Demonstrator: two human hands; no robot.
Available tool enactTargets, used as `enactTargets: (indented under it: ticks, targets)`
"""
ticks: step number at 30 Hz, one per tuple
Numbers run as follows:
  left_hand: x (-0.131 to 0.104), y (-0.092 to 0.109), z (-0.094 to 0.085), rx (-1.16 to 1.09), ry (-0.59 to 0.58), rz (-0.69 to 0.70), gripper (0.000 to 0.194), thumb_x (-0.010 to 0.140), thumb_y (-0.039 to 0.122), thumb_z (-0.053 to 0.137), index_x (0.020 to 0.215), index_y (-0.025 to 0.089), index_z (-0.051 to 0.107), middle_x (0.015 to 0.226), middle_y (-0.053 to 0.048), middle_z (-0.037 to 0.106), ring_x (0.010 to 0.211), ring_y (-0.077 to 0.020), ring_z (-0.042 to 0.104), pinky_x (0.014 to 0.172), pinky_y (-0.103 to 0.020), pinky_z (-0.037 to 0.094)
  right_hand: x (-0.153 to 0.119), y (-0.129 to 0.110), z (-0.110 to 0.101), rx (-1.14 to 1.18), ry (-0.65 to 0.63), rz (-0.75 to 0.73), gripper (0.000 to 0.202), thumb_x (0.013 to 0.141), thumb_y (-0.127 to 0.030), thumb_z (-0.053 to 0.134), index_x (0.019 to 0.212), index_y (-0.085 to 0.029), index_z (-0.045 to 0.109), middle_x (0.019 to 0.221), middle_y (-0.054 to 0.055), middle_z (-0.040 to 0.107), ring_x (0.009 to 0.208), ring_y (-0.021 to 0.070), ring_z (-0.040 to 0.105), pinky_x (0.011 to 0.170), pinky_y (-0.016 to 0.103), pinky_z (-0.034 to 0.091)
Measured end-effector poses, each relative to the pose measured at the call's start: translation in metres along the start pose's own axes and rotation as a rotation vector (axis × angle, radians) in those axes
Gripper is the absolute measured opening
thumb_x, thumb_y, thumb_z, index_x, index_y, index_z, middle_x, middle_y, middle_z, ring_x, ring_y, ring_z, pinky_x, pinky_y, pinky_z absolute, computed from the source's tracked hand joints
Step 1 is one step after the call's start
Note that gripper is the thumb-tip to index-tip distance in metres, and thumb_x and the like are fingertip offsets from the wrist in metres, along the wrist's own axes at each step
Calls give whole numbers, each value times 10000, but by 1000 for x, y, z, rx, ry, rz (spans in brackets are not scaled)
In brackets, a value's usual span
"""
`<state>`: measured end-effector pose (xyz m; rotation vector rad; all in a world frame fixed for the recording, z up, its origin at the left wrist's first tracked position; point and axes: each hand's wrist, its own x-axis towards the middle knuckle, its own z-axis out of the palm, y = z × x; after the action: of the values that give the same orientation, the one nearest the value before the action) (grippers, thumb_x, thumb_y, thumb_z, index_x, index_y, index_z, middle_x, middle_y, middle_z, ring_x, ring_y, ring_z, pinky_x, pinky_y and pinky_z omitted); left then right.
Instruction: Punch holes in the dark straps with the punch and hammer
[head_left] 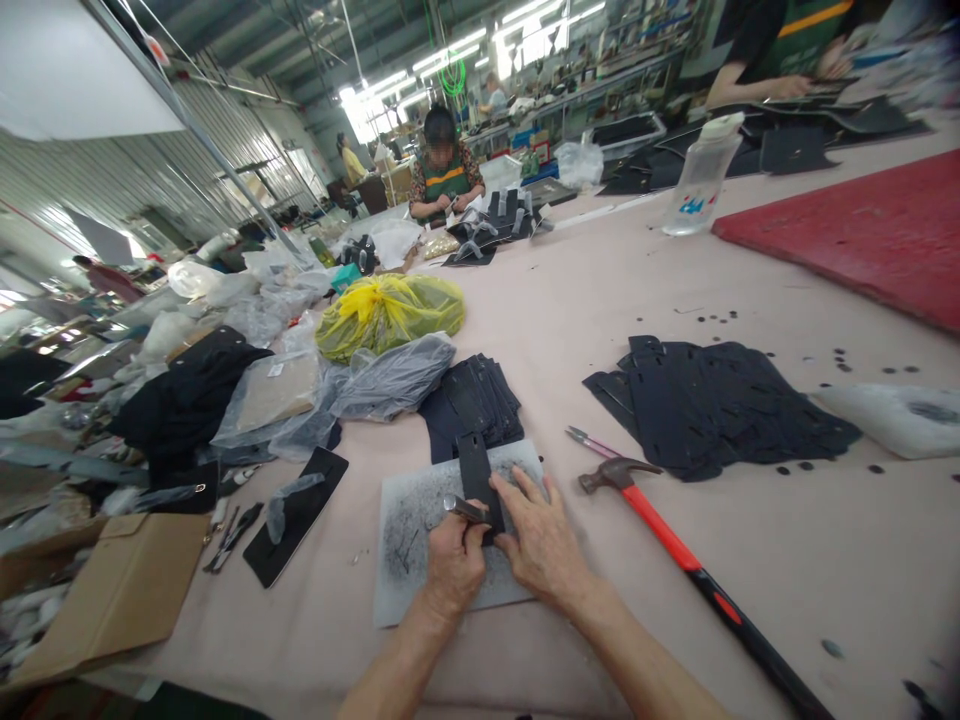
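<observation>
Nearest the camera, two bare forearms (634,640) come up from the bottom edge. Left hand (456,553) is clenched round a metal punch (466,510), held tilted over the strip; its lower tip is hidden. Right hand (544,535) is spread, not gripping, thumb and fingertips on the strip's right side. Strip (474,462) is black, lies lengthwise on a speckled grey board (405,600), far end reaching past the board's back edge to a stack (476,395) of dark pieces. Board lies on a pinkish table (555,320).

Right of the board: claw hammer (667,530), red and black handle toward the near edge; pen (589,440) just beyond its head. Further out, big dark pile (720,405), black dots (784,470) scattered round it, whitish bag (900,420) beside it. Beyond: bottle (701,180), upright, and red sheet (862,225).

Left of the board: black panel (300,525) with plastic scrap (283,512) on top, pliers (232,540), carton (120,590). Behind the stack: grey bag (394,380), then yellow bag (394,315). Across the table, a co-worker (442,182) in a green apron, both hands together.
</observation>
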<state>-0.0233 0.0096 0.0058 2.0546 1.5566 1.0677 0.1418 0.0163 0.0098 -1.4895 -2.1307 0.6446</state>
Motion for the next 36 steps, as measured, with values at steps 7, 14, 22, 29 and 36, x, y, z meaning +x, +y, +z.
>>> enactTargets:
  ticks: [7, 14, 22, 29, 36]
  targets:
    - [3, 4, -3, -11, -62, -22, 223, 834, 126, 495, 952, 178, 677, 906, -76, 728, 869, -223, 693, 794, -344, 563, -1, 0, 0, -20, -5, -11, 729, 758, -153, 556, 1452, -188, 335, 1455, 56, 455, 1405, 274, 240, 1158, 532, 63]
    - [4, 1, -8, -212, -58, -92, 194, 832, 152, 530, 938, 184, 689, 961, -55, 724, 924, -210, 676, 864, -351, 547, -1, -3, 0, -37, -14, -7, 738, 758, -155, 563, 1456, -184, 326, 1459, 61, 450, 1412, 263, 237, 1164, 519, 71]
    - [6, 0, -20, -190, -196, -70, 234, 893, 211, 498, 1053, 183, 667, 1044, -83, 706, 996, -228, 652, 907, -387, 533, -1, -1, 0, -10, 14, -13, 751, 732, -143, 596, 1440, -200, 352, 1460, 57, 447, 1406, 259, 245, 1168, 516, 57]
    - [4, -6, -18, -184, -141, -68, 237, 879, 221, 531, 1078, 184, 655, 1066, -80, 705, 1030, -227, 652, 935, -369, 534, -2, 1, 0, 12, 25, -26, 750, 735, -148, 592, 1442, -203, 349, 1456, 64, 449, 1405, 267, 238, 1162, 530, 62]
    - [5, -7, -17, -179, -146, -97, 226, 878, 231, 548, 1041, 191, 700, 1062, -73, 705, 1050, -239, 637, 965, -400, 512, -2, 2, -1, 33, 37, -36, 745, 726, -137, 588, 1433, -195, 359, 1441, 61, 465, 1406, 268, 231, 1165, 524, 37]
